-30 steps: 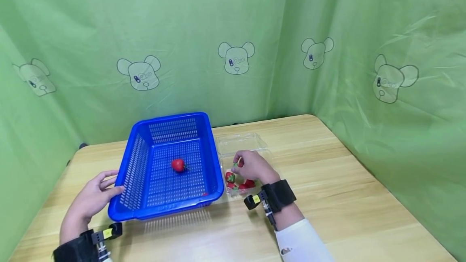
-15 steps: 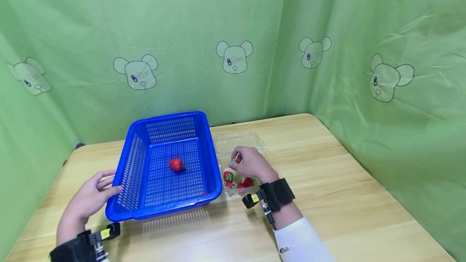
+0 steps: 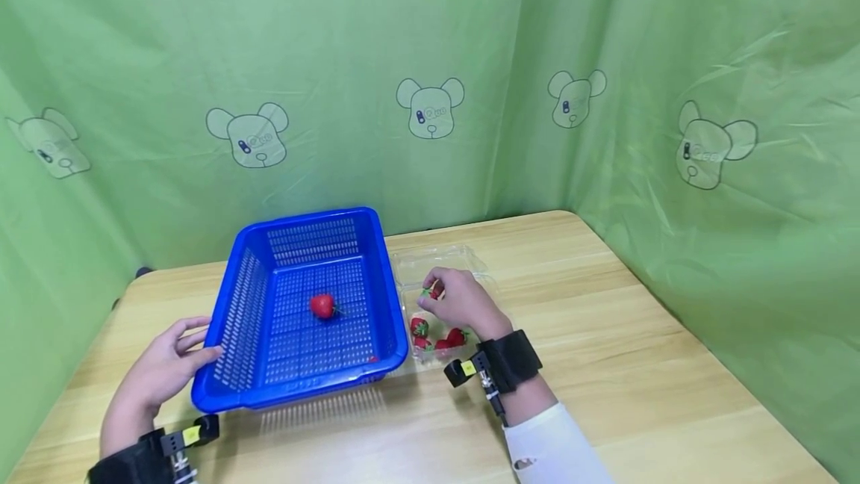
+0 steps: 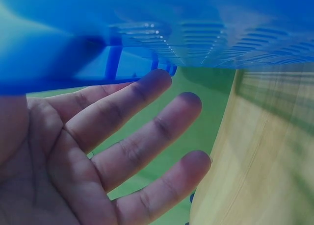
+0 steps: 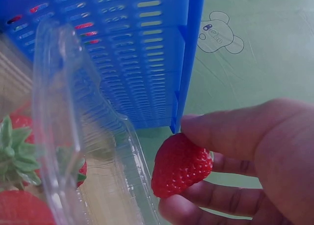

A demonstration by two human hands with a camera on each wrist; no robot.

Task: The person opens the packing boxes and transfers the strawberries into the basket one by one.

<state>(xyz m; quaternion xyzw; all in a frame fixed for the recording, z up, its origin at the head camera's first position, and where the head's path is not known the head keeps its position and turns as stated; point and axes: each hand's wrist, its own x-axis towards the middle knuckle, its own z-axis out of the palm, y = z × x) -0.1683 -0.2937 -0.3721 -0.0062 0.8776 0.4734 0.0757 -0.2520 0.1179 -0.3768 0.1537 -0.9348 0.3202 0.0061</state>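
Raised slightly up and to the left in the head frame since a second ago, pinching a strawberry (image 5: 179, 166) between thumb and fingertips of the right hand (image 3: 463, 303); held just below the centre of the head frame, over a clear plastic container (image 3: 433, 264), and at lower centre of the right wrist frame; below that, showing more strawberries (image 3: 419, 327) with green leaves near the container's front edge; left of these, spreading across the lower left of the head frame with a slotted blue basket (image 3: 309, 385); carrying a loose strawberry (image 3: 322, 306) near the middle of its floor, plus a red patch (image 3: 373, 358) at the lower right corner, mostly hidden; at lower left, touching the basket's left rim with the thumb of the left hand (image 3: 168, 361); in the left wrist frame, spreading its fingers wide and nearly straight beneath the rim; at the bottom edge, right of centre, ending in a white sleeve (image 3: 558, 447); set on a wood-grain table (image 3: 558, 282) across the lower half; backed, over the upper half, by a green curtain (image 3: 336, 21) with outlined animal heads (image 3: 431, 112) in a row.
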